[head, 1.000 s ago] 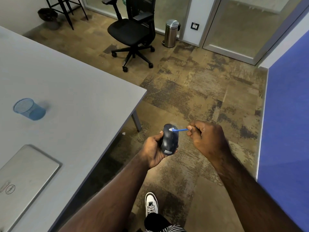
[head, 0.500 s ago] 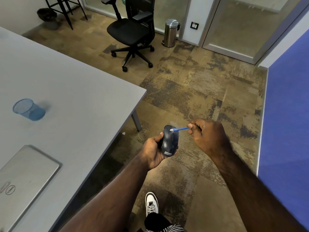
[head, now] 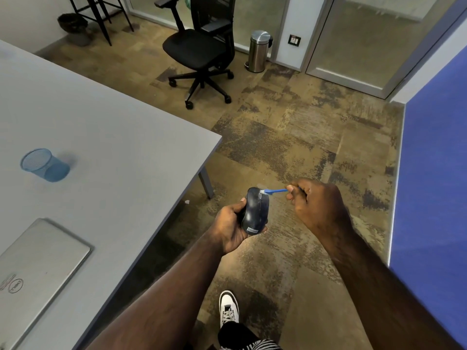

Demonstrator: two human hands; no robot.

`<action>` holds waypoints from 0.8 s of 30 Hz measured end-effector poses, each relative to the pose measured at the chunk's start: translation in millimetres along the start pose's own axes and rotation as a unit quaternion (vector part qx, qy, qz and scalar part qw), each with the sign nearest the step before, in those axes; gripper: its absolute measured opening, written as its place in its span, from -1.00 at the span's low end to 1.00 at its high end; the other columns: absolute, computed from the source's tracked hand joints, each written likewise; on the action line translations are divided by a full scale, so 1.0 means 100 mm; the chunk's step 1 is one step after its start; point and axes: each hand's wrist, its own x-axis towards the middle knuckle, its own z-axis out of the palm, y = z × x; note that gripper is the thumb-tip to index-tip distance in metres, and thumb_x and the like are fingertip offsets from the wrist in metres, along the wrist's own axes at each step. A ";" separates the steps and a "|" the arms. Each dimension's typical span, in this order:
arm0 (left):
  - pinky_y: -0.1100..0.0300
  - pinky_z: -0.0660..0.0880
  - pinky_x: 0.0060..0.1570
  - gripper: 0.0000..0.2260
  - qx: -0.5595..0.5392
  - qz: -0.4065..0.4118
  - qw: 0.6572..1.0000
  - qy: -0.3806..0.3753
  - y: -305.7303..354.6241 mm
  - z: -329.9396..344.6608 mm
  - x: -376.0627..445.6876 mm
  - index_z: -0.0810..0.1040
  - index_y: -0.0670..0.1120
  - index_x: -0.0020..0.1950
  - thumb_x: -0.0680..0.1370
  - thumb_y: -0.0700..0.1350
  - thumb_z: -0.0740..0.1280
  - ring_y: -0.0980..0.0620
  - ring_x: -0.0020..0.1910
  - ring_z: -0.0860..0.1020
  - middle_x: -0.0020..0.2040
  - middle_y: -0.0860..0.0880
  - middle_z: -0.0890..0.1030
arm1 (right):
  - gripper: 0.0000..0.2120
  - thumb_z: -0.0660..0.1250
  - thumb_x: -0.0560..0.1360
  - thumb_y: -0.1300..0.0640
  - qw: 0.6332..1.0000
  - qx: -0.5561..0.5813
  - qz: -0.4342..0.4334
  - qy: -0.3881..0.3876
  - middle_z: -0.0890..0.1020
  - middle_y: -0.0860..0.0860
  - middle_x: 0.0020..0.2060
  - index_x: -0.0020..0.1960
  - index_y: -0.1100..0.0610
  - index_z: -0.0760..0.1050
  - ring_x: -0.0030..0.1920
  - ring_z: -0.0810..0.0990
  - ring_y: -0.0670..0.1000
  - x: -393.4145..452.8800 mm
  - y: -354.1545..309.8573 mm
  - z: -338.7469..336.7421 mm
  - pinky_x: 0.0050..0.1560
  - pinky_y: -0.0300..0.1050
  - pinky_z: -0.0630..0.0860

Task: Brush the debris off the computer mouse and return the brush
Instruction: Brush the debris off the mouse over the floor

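A dark computer mouse (head: 254, 212) with a small label at its near end is held in my left hand (head: 231, 223) over the floor, just off the grey table's corner. My right hand (head: 316, 205) pinches the end of a thin blue brush (head: 275, 191). The brush's white bristles rest on the far top of the mouse, near the wheel. The rest of the brush handle is hidden inside my fist.
A grey table (head: 106, 152) fills the left, with a blue mesh cup (head: 44, 164) and a closed silver laptop (head: 35, 269) on it. A black office chair (head: 199, 49), a steel bin (head: 259, 51), a blue partition (head: 434, 173) and my shoe (head: 228, 308) are around.
The brush tip has shifted slightly toward the right side of the mouse's far end, and my right hand has edged with it. The mouse stays in my left hand.
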 end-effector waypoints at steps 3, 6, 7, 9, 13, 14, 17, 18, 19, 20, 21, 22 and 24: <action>-0.04 0.57 -0.09 -0.62 0.004 0.005 1.000 0.002 -0.01 0.03 0.01 0.51 -0.22 0.21 0.66 -0.01 0.04 -0.20 -0.07 0.59 0.07 -0.25 0.59 | -0.88 0.32 0.52 0.14 0.999 -0.001 -0.034 -0.031 0.68 -0.11 -0.33 -0.08 0.07 0.65 -0.39 0.55 -0.26 -0.04 -0.02 0.01 -0.39 -0.33 0.48; -0.04 0.56 -0.06 -0.62 0.000 0.007 1.000 0.009 -0.02 0.02 0.02 0.52 -0.22 0.18 0.66 -0.01 0.03 -0.20 -0.07 0.58 0.07 -0.25 0.59 | -0.89 0.33 0.52 0.16 0.999 0.005 -0.033 -0.029 0.67 -0.10 -0.34 -0.08 0.08 0.65 -0.46 0.48 -0.29 -0.06 -0.03 -0.01 -0.43 -0.46 0.30; -0.04 0.55 -0.06 -0.62 -0.002 0.005 1.000 0.009 -0.02 0.02 0.02 0.52 -0.22 0.18 0.66 -0.01 0.03 -0.19 -0.06 0.58 0.07 -0.25 0.59 | -0.88 0.33 0.53 0.16 1.000 0.006 -0.021 -0.013 0.68 -0.10 -0.33 -0.07 0.09 0.65 -0.44 0.49 -0.27 -0.05 -0.01 -0.02 -0.42 -0.43 0.32; -0.03 0.56 -0.08 -0.61 -0.009 -0.001 1.000 0.004 -0.03 0.03 0.01 0.50 -0.23 0.24 0.66 -0.01 0.03 -0.19 -0.06 0.58 0.08 -0.24 0.59 | -0.87 0.31 0.54 0.14 1.000 0.005 0.000 0.003 0.68 -0.10 -0.31 -0.04 0.10 0.65 -0.39 0.55 -0.21 -0.04 0.00 -0.02 -0.40 -0.36 0.40; -0.03 0.58 -0.09 -0.59 -0.005 0.006 1.000 0.006 -0.03 0.05 0.02 0.45 -0.23 0.33 0.66 -0.01 0.04 -0.19 -0.05 0.58 0.17 -0.27 0.55 | -0.88 0.33 0.52 0.14 0.998 0.002 -0.029 -0.054 0.68 -0.10 -0.34 -0.07 0.08 0.65 -0.43 0.54 -0.26 -0.08 0.00 -0.04 -0.42 -0.50 0.32; -0.02 0.58 -0.10 -0.59 -0.006 0.005 1.000 0.008 -0.03 0.04 0.03 0.45 -0.23 0.33 0.66 -0.01 0.04 -0.19 -0.05 0.58 0.18 -0.27 0.54 | -0.89 0.34 0.52 0.15 0.998 0.010 -0.030 -0.054 0.68 -0.09 -0.33 -0.07 0.09 0.65 -0.42 0.56 -0.26 -0.09 0.00 -0.05 -0.39 -0.48 0.37; -0.01 0.60 -0.14 -0.60 -0.009 -0.001 1.000 0.011 -0.04 0.02 0.03 0.45 -0.24 0.31 0.66 -0.01 0.04 -0.20 -0.06 0.58 0.15 -0.28 0.55 | -0.88 0.33 0.53 0.18 0.999 0.028 -0.024 -0.012 0.70 -0.06 -0.30 -0.05 0.13 0.65 -0.32 0.65 -0.11 -0.10 0.02 -0.04 -0.30 -0.13 0.61; -0.01 0.60 -0.14 -0.60 -0.006 -0.002 1.000 0.009 -0.05 0.02 0.03 0.46 -0.23 0.29 0.66 -0.01 0.04 -0.20 -0.07 0.58 0.12 -0.28 0.56 | -0.88 0.33 0.53 0.18 0.999 0.031 -0.029 -0.010 0.70 -0.06 -0.30 -0.05 0.12 0.65 -0.31 0.65 -0.09 -0.11 0.01 -0.03 -0.30 -0.12 0.62; -0.02 0.59 -0.13 -0.61 -0.003 0.001 1.000 0.010 -0.05 0.02 0.03 0.47 -0.22 0.27 0.66 0.00 0.03 -0.20 -0.08 0.58 0.10 -0.27 0.57 | -0.88 0.33 0.52 0.18 0.998 0.035 -0.038 -0.023 0.69 -0.07 -0.31 -0.05 0.11 0.65 -0.33 0.64 -0.13 -0.13 0.00 -0.02 -0.33 -0.16 0.59; -0.02 0.58 -0.13 -0.61 -0.003 0.005 1.000 0.011 -0.04 0.03 0.03 0.48 -0.22 0.26 0.66 0.00 0.03 -0.19 -0.08 0.58 0.10 -0.27 0.58 | -0.89 0.33 0.52 0.17 0.997 0.035 -0.051 -0.048 0.67 -0.10 -0.33 -0.07 0.09 0.65 -0.37 0.59 -0.21 -0.15 -0.02 -0.01 -0.38 -0.24 0.53; -0.03 0.57 -0.10 -0.60 -0.008 0.011 1.000 0.012 -0.03 0.03 0.04 0.47 -0.23 0.27 0.66 0.00 0.03 -0.18 -0.07 0.58 0.13 -0.27 0.58 | -0.90 0.34 0.51 0.17 0.994 0.031 -0.065 -0.078 0.65 -0.11 -0.36 -0.10 0.08 0.65 -0.42 0.52 -0.27 -0.18 -0.03 0.00 -0.42 -0.31 0.44; -0.05 0.55 -0.06 -0.59 -0.017 0.017 1.000 0.011 -0.03 0.02 0.04 0.46 -0.24 0.30 0.66 0.00 0.03 -0.18 -0.03 0.58 0.19 -0.27 0.57 | -0.90 0.35 0.50 0.17 0.991 0.024 -0.077 -0.105 0.63 -0.12 -0.38 -0.14 0.06 0.64 -0.47 0.46 -0.27 -0.22 -0.03 0.01 -0.44 -0.33 0.37; -0.08 0.53 0.00 -0.57 -0.034 0.020 0.999 0.013 -0.02 0.01 0.06 0.43 -0.25 0.35 0.66 0.01 0.04 -0.19 0.03 0.58 0.26 -0.27 0.53 | -0.90 0.36 0.49 0.16 0.990 0.019 -0.084 -0.111 0.62 -0.12 -0.39 -0.16 0.04 0.63 -0.48 0.45 -0.26 -0.26 -0.02 0.02 -0.45 -0.33 0.34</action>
